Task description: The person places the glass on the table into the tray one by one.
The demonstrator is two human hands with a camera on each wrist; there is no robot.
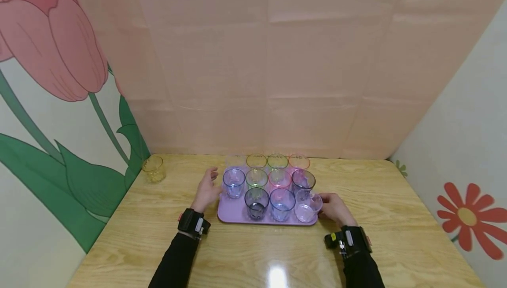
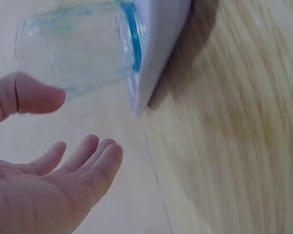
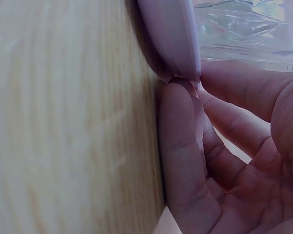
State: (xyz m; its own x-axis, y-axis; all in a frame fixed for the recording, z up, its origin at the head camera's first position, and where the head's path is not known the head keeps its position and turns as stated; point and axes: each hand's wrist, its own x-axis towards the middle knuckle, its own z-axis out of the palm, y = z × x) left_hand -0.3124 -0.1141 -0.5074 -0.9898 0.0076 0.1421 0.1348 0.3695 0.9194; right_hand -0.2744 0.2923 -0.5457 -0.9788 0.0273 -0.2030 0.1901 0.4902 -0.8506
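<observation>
A purple tray (image 1: 233,211) lies on the wooden table with several clear drinking glasses in rows, their tints differing. At its left side, my left hand (image 1: 207,190) is held beside a blue glass (image 1: 234,184), fingers relaxed and holding nothing. The left wrist view has the thumb close to a glass (image 2: 83,48), above the tray's edge. My right hand (image 1: 334,207) is at the tray's right edge, next to a clear glass (image 1: 308,206). In the right wrist view, its thumb and fingers pinch the tray's rim (image 3: 178,44).
A yellow glass (image 1: 154,169) stands apart at the table's far left corner. Behind the table (image 1: 245,253) hangs a pinkish covering (image 1: 265,81). Walls with painted flowers border the left and right sides.
</observation>
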